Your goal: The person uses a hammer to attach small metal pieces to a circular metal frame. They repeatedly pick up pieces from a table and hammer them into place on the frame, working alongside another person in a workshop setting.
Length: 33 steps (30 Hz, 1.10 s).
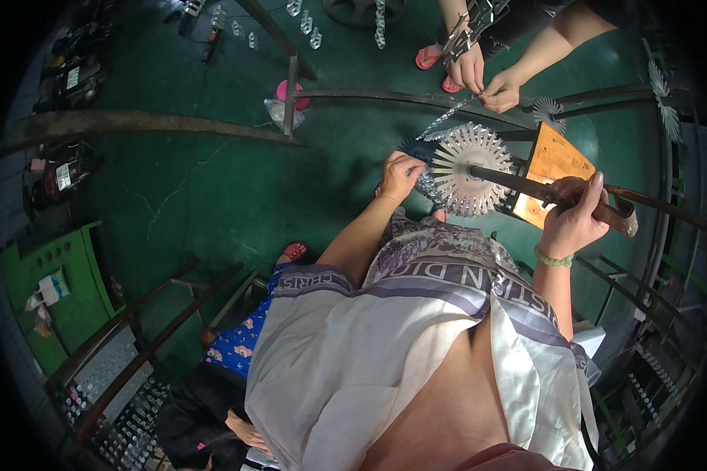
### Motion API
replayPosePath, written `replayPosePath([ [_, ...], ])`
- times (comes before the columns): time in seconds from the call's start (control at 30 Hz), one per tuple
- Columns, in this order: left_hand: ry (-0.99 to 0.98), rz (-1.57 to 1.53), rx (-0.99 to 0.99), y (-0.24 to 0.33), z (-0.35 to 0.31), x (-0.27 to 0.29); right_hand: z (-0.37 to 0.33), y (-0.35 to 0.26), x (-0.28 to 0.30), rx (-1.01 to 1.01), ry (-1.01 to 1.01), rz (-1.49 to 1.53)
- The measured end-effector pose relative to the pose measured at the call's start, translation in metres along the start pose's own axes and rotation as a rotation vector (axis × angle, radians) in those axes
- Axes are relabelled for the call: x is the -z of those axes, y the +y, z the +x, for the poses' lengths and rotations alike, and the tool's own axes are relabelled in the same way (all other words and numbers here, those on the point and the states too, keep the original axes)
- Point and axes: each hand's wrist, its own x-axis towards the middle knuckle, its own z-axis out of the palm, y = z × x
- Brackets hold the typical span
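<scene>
In front of me is a round metal disc (452, 174) with many slots around its rim, mounted on a dark metal bar (518, 183). My left hand (399, 174) is closed in a pinch at the disc's left edge, beside small shiny metal pieces (426, 185); what its fingertips hold is too small to make out. Around the bar's right end, by its bent metal end (622, 218), my right hand (575, 220) is wrapped, thumb upward. A green bead bracelet circles that wrist. Behind the bar stands a wooden board (558, 157).
Across from me, another person's hands (487, 85) hold a strand of small metal pieces (450, 118). Metal rails (157, 124) cross the left side. A green cabinet (63, 275) stands at left. More slotted discs (548, 112) sit at right. A person in dark clothing (200, 416) is close behind.
</scene>
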Motion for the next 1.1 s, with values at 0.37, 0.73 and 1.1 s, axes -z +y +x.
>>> replayPosePath([
  [0.37, 0.056, 0.049, 0.086, 0.002, 0.011, 0.017, -0.001, 0.000, 0.000, -0.001, 0.007, 0.000],
  [0.73, 0.088, 0.074, 0.062, 0.004, 0.030, 0.025, -0.001, 0.002, -0.001, 0.023, -0.012, 0.061],
  [1.1, 0.121, 0.078, 0.037, 0.015, 0.048, 0.025, -0.003, 0.003, 0.001, 0.035, -0.028, 0.033],
])
